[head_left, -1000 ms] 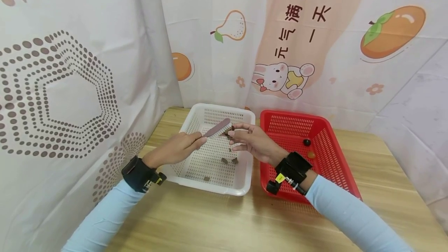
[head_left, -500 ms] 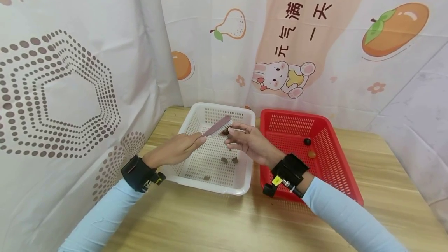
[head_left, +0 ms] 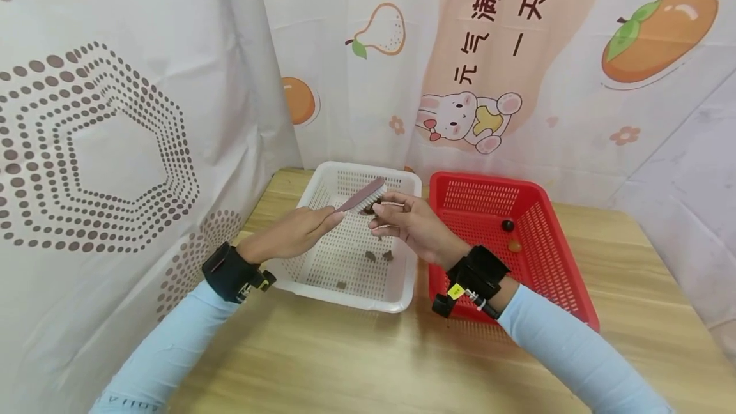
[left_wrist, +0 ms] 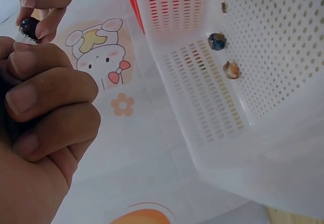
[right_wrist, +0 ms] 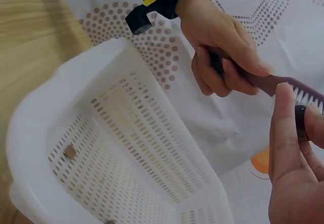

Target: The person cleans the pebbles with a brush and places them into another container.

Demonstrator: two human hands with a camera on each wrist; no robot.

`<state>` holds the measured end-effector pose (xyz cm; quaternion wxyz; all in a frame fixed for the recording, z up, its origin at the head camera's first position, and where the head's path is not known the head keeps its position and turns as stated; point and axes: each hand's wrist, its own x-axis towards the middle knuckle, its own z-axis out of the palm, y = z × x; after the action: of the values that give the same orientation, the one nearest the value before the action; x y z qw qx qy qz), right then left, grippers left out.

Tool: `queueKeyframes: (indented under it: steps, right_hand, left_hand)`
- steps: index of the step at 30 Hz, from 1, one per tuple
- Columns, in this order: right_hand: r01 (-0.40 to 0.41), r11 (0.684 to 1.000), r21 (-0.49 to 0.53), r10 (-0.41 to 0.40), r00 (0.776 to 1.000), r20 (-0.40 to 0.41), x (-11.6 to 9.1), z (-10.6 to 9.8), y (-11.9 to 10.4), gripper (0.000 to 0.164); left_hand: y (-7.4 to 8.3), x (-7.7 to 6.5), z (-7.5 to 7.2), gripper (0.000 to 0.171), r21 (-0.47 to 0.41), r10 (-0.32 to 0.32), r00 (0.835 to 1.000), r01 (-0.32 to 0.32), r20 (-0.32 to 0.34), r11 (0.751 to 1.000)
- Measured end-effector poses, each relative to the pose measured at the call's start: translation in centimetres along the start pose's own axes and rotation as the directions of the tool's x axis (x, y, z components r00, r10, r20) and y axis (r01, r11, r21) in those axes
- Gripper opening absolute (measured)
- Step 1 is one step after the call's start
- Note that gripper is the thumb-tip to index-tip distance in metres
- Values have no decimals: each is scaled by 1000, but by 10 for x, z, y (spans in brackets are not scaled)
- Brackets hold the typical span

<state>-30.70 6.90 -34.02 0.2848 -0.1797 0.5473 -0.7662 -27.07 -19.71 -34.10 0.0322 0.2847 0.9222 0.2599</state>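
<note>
The brush (head_left: 361, 198) is up over the white basket. It has a flat, dusty purple back and white bristles. It is long and thin, and its long way runs on a slant: the handle end is low by the left hand (head_left: 293, 233), and the bristle end points up, away from the person and to the right. The bristles face the right hand (head_left: 413, 227).

The left hand has its fingers wrapped round the handle. The right hand pinches a small, dark, round thing (right_wrist: 300, 123) between its thumb and fingers, right by the bristles. I cannot tell if the bristles touch it. The fingers get in the way and hide part of it.

Under both hands is the white basket (head_left: 402, 276), full of little holes. The brush and right hand cover some of its inside. On its floor, two brown bits (head_left: 370, 255) lie near each other, and a flat bit (head_left: 342, 285) lies by the front side.

Just beside it, to the right, is a red basket (head_left: 531, 235). In it are a black ball (head_left: 507, 225) and an orange-brown ball (head_left: 514, 246), close together. The right arm goes over its near corner. Both baskets sit on a wood table (head_left: 322, 353), with a picture curtain (head_left: 339, 130) behind.
</note>
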Motion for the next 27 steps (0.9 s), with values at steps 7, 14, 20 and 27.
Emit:
queueKeyframes:
  steps: [7, 14, 20, 27]
  right_hand:
    - [42, 999, 21, -41, 997, -64, 4, 1, -5, 32]
    - [17, 1000, 15, -16, 997, -75, 5, -1, -2, 31]
    - [32, 999, 39, -30, 998, -63, 5, -3, 1, 30]
    - [43, 998, 36, -41, 998, -57, 3, -10, -1, 33]
  left_hand:
    - [0, 4, -2, 45, 7, -19, 1000, 19, 4, 1000]
    - [-3, 6, 1, 51, -13, -44, 999, 44, 9, 999]
    - [-2, 5, 2, 52, -34, -55, 998, 56, 27, 998]
    - [-2, 6, 2, 51, -17, -42, 998, 42, 36, 999]
